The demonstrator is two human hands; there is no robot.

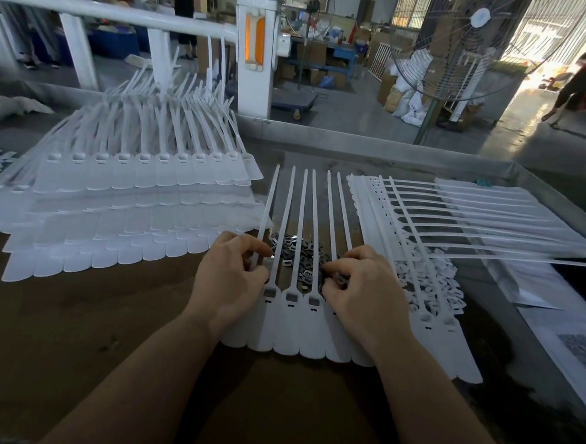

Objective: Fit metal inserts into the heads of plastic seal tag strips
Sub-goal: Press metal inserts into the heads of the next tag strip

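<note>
Seal tag strips (289,321) lie under both curled hands (228,283).

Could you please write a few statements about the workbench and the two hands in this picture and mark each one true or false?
1. The loose metal inserts lie in a pile between the two hands, under the strip tails. True.
2. The left hand rests flat and open on the table. False: its fingers are curled around a strip tail.
3. The big stack of seal tag strips sits to the left of the hands. True.
4. The strips under the hands have their tails pointing toward the person. False: the tails point away and the flat tags lie nearest the person.
5. The right hand pinches something small and dark at its fingertips. True.
</note>
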